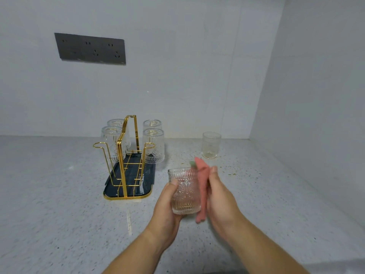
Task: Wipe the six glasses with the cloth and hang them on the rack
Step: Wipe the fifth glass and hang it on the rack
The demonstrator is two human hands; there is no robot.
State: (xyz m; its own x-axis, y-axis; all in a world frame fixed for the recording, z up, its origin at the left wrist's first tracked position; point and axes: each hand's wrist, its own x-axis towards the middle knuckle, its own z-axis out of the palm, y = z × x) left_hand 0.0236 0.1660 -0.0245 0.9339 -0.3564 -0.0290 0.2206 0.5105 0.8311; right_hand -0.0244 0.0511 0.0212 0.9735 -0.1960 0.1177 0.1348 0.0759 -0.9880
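My left hand [167, 204] grips an embossed clear glass [184, 191], upright, above the counter. My right hand [220, 196] presses a pink cloth [202, 184] against the glass's right side. To the left stands the gold wire rack [126, 155] on its dark tray [147, 176]. Several glasses hang upside down on its back pegs, two on the left [112, 143] and two on the right [154, 145]. The two front pegs are bare. Another glass [211, 144] stands upright on the counter, right of the rack.
The speckled light counter [59, 194] meets a white back wall and a white side wall [316, 95] on the right. A dark socket panel [90, 48] sits on the back wall, up left.
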